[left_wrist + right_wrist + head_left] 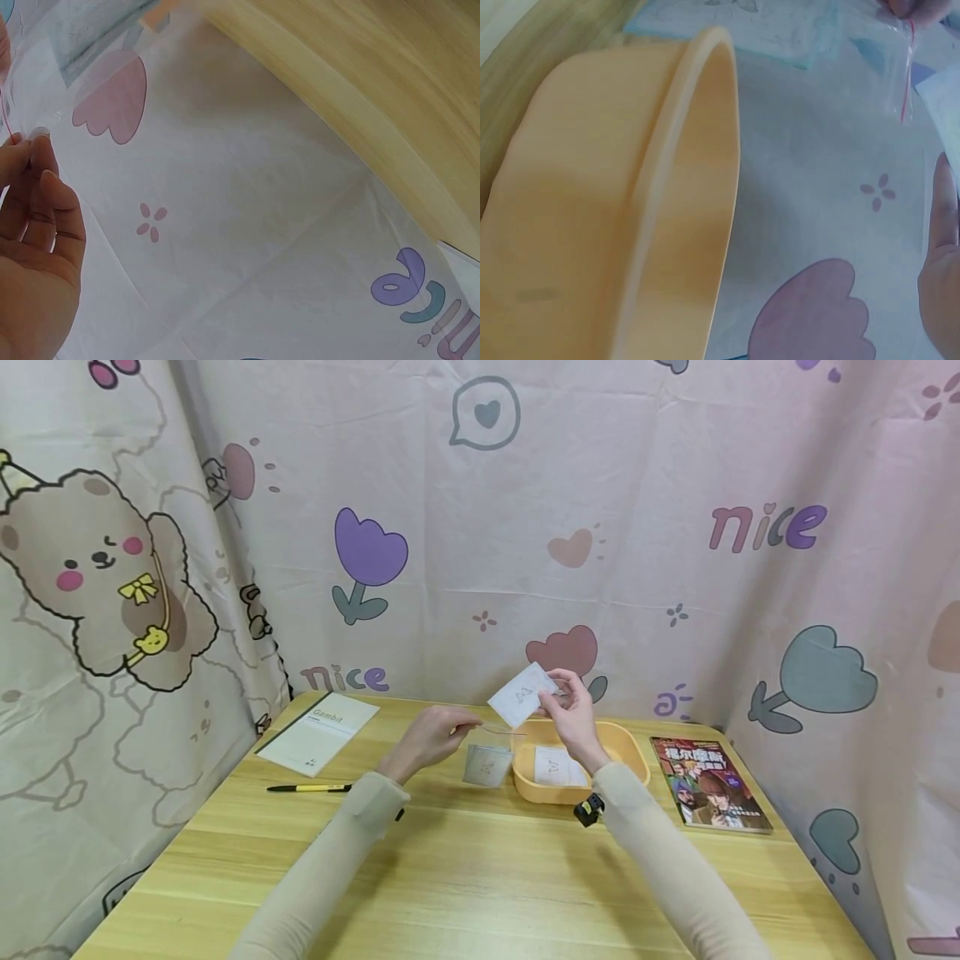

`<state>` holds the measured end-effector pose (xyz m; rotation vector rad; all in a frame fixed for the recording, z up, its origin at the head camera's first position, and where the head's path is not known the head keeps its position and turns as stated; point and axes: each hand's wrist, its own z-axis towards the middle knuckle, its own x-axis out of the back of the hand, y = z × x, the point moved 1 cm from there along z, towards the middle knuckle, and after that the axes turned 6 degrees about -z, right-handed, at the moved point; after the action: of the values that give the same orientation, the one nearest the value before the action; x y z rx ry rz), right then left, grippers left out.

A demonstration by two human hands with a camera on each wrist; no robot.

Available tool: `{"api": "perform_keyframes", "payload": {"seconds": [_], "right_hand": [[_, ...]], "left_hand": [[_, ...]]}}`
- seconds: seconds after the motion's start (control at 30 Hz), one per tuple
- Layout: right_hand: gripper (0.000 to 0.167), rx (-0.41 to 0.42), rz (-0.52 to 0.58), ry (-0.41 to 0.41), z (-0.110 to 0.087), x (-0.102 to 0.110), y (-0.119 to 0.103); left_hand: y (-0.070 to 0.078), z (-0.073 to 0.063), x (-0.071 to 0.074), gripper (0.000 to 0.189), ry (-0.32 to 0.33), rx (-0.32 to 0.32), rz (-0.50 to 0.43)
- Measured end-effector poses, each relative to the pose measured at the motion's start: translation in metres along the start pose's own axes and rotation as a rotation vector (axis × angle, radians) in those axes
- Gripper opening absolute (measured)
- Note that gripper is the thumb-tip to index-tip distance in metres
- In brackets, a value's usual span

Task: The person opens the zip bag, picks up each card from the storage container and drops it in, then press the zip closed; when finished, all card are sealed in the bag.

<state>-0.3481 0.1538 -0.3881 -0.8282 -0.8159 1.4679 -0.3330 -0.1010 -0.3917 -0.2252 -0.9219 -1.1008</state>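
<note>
My left hand [438, 737] pinches the top edge of a clear zip bag [889, 71] with a red strip along its mouth. Thin square packets [486, 766] with a line drawing show through the bag, below that hand. My right hand [572, 714] holds up one white square packet [521, 695] with a small line drawing, thumb on its front, just right of the bag's mouth. Beneath the right hand stands a yellow-orange plastic basin [633, 752], where another white square packet [551, 767] lies. In the right wrist view the basin's rim covers much of the left side.
A white "Gambit" booklet [318, 733] lies at the table's back left, with a yellow and black pen [309, 788] in front of it. A colourful comic-style book [708, 783] lies right of the basin. A printed curtain [480, 552] hangs behind the wooden table [487, 885].
</note>
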Motion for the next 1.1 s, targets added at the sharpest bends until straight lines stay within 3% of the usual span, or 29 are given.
{"api": "perform_keyframes", "payload": {"seconds": [0.23,0.53,0.9,1.1], "right_hand": [[0.035,-0.017,-0.057,-0.023,-0.0011,-0.0057,0.0054],[0.032,-0.032,-0.251,-0.095,-0.0022,-0.0039,0.0039],[0.034,-0.070,-0.319,-0.229,-0.0018,-0.0054,0.0022],[0.028,-0.028,-0.426,-0.235,-0.0038,-0.0091,0.0042]], "left_hand": [[0.0002,0.0005,-0.0001,0.018,0.005,-0.001,0.004],[0.0011,0.0020,-0.0016,0.018,0.003,0.016,0.017],[0.0059,0.0047,0.0000,0.017,-0.012,0.053,0.007],[0.0069,0.0057,0.0010,0.017,-0.013,0.046,0.003]]}}
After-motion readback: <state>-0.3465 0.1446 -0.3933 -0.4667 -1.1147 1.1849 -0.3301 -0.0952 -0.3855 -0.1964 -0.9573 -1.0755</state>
